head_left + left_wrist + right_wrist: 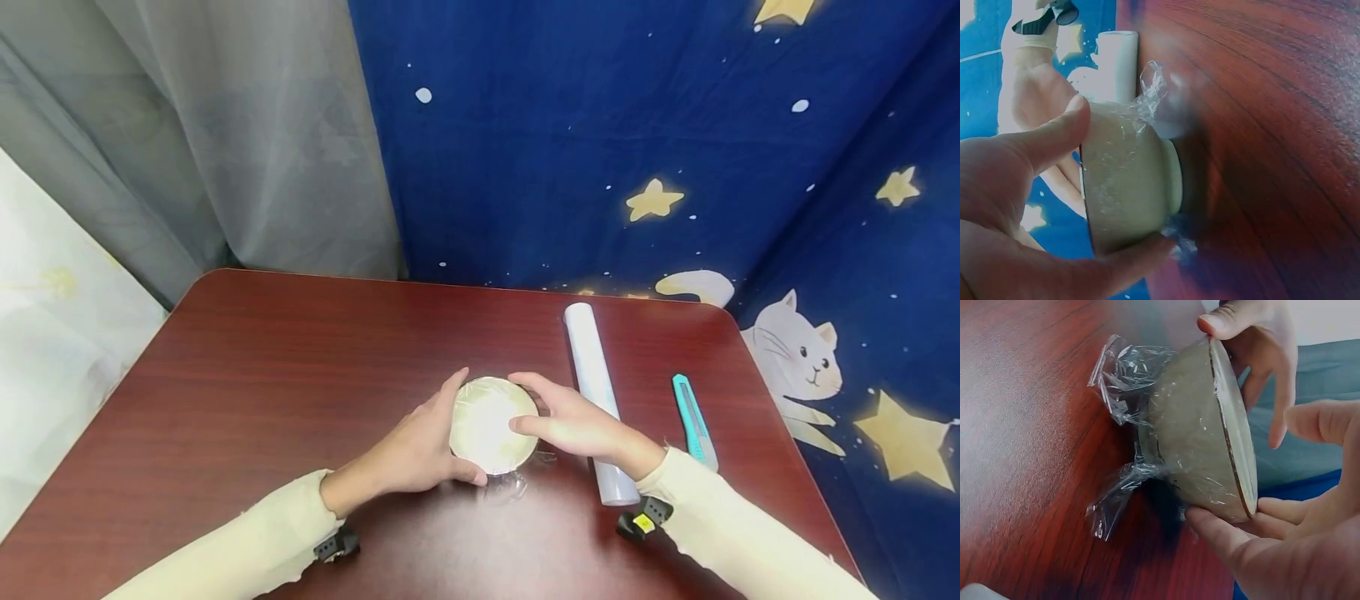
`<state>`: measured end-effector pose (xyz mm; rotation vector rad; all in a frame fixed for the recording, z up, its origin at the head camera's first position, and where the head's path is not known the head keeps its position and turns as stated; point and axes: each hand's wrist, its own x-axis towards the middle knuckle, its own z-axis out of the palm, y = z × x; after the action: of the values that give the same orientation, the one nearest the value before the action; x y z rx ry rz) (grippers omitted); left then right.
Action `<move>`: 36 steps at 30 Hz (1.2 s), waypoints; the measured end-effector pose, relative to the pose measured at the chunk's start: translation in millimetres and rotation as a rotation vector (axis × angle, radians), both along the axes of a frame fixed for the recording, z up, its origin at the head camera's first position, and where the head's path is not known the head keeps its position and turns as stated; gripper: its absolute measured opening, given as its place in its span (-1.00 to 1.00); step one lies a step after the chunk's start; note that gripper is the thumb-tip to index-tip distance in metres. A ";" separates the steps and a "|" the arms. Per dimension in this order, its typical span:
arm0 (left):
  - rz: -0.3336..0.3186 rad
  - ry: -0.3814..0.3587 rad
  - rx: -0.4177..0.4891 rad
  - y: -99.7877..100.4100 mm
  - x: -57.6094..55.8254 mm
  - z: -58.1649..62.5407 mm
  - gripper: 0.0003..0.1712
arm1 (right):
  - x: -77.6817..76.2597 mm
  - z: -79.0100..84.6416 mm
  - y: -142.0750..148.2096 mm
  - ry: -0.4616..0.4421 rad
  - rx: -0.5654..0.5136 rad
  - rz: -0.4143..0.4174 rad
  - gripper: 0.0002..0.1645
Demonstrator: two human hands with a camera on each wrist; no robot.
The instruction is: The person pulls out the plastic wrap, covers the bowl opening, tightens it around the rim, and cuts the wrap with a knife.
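Note:
A pale beige bowl (491,427) with a darker rim stands upright, its foot close to the tabletop. Clear cling film (1129,372) stretches over its mouth and down its side, with loose crumpled ends bunched near the foot. My left hand (423,437) grips the bowl from the left, thumb at the near side and fingers round the far side. On the right, my right hand (573,417) touches the rim and side with extended fingers (1216,534), while its thumb (1316,422) stands off above the film-covered mouth.
A long white roll (592,367) lies on the dark red wooden table (300,358), partly under the right forearm in the head view. Farther right is a teal utility knife (693,417), close to the right sleeve. Grey and blue curtains (540,167) hang behind the table.

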<state>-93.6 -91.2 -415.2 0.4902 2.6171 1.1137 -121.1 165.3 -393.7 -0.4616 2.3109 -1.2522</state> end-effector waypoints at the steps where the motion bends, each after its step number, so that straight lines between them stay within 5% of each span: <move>1: -0.011 -0.013 0.017 -0.7 -2.3 -1.6 0.61 | -0.1 -1.3 -0.7 -0.011 -0.007 -0.001 -0.13; 13: -0.168 -0.222 0.211 -18.8 -27.2 -14.4 0.57 | -7.6 -15.4 -5.3 -0.253 -0.129 -0.072 -0.33; 20: -0.112 -0.052 0.065 -10.8 -12.2 -2.4 0.70 | -18.1 -3.5 -2.2 -0.048 0.010 -0.024 -0.20; 27: -0.031 0.067 -0.046 11.6 6.3 -10.5 0.73 | -19.0 -11.5 -9.7 -0.110 -0.066 0.024 -0.28; 36: -0.078 0.142 -0.098 6.4 -0.8 -15.0 0.67 | -8.6 -14.1 -17.1 -0.168 -0.053 -0.091 -0.34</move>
<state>-94.4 -84.7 -430.2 0.6664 2.7320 0.9539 -129.8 148.2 -407.8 -0.2601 2.1833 -1.3441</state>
